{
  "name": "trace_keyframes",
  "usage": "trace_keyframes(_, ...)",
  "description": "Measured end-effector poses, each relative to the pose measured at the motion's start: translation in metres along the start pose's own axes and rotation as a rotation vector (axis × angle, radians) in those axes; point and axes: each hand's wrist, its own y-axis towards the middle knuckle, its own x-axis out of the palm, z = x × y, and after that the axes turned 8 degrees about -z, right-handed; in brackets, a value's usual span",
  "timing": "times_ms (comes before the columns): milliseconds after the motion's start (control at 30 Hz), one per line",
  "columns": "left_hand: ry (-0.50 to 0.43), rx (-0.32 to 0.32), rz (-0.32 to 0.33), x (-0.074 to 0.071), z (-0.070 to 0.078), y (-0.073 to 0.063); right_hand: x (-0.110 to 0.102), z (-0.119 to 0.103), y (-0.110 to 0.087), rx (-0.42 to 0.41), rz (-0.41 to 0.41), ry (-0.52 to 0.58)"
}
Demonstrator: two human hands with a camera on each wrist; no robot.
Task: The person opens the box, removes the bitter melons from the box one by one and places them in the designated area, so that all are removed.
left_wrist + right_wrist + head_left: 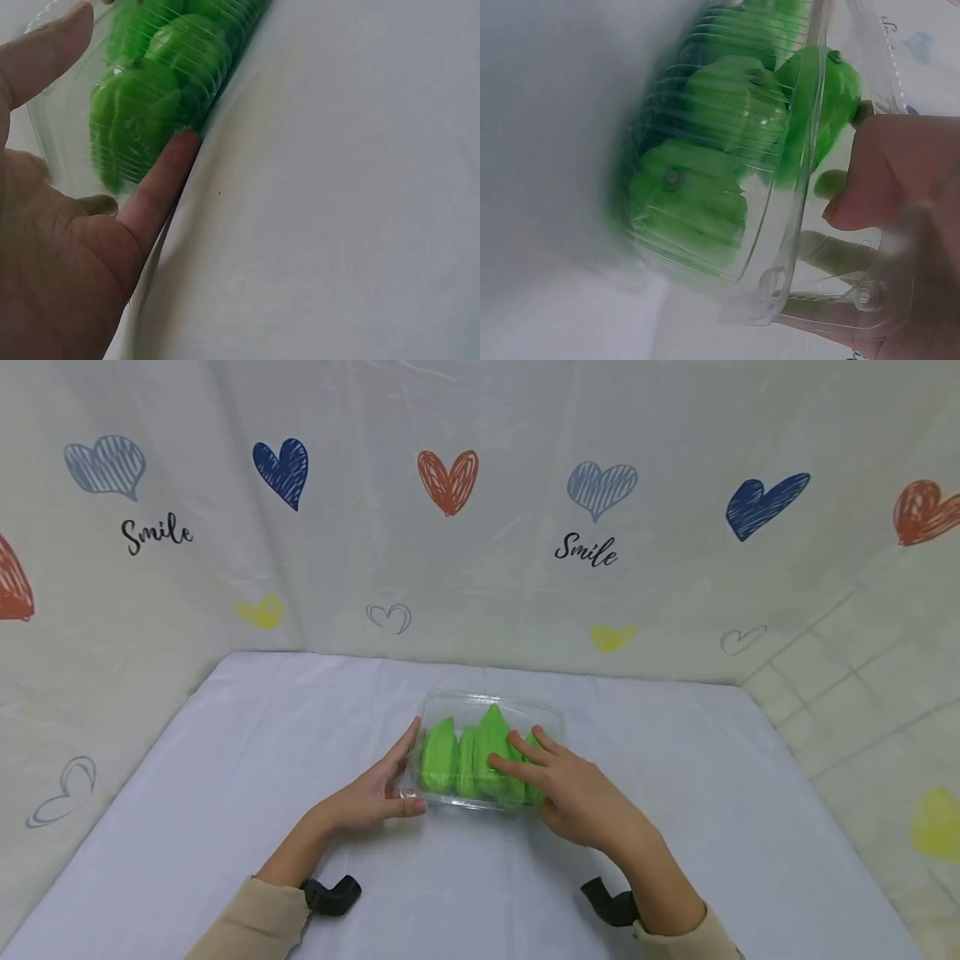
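Observation:
A clear plastic clamshell box (442,700) lies on the white tabletop, filled with several bright green, ridged fruits (442,756) like star fruits. At its left end, my left hand (367,797) rests with fingers stretched along the side and the thumb by the front corner. The little finger touches the lower wall in the left wrist view. My right hand (585,793) lies over the right part of the lid, fingers spread and nearly straight. In the right wrist view, the lid's edge (889,315) stands apart from the base's rim (754,311) at the near corner.
White cloth covers the table (247,760). Behind it hangs a pale curtain (510,593) printed with hearts and the word Smile. Each wrist carries a black strap piece (333,896), just past beige sleeves (251,922).

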Motion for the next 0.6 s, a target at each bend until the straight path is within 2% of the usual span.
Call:
trace_keyframes(167,0.007,0.014,0.021,-0.002,0.0,0.001,-0.006,0.002,0.004,-0.032,-0.026,0.016)
trace_keyframes(600,-0.059,0.06,0.014,-0.002,-0.005,-0.001,-0.029,0.005,0.012,-0.077,-0.199,0.079)
